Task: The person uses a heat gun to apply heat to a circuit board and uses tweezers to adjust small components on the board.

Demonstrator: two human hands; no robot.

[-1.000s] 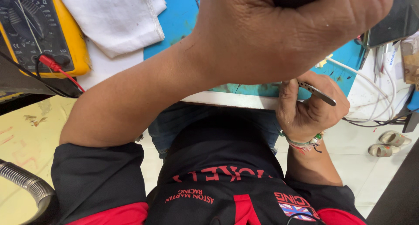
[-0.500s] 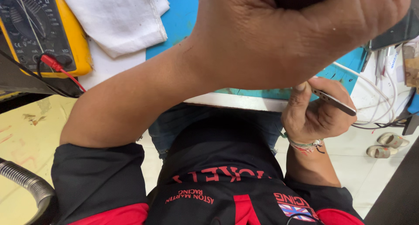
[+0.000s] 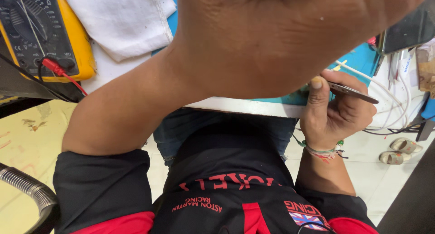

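Observation:
My left hand (image 3: 281,39) is raised close to the camera, and its back fills the top of the view. Its fingers are hidden, curled around something dark at the top edge. My left forearm (image 3: 136,107) runs down to the black sleeve at the lower left. My right hand (image 3: 333,120) is at the front edge of the table (image 3: 244,107), below the blue mat (image 3: 358,61). It grips a thin metal tool (image 3: 351,91) between thumb and fingers, with the tip pointing right. Thread bands circle that wrist.
A yellow multimeter (image 3: 41,32) with red and black leads lies at the top left, beside a white cloth (image 3: 122,21). White cables (image 3: 394,102) hang at the right of the table. Sandals (image 3: 401,151) lie on the floor. A flexible metal hose (image 3: 27,188) is at the lower left.
My right hand has risen slightly and shifted right, and the metal tool now lies flatter. My left hand stays up by the camera.

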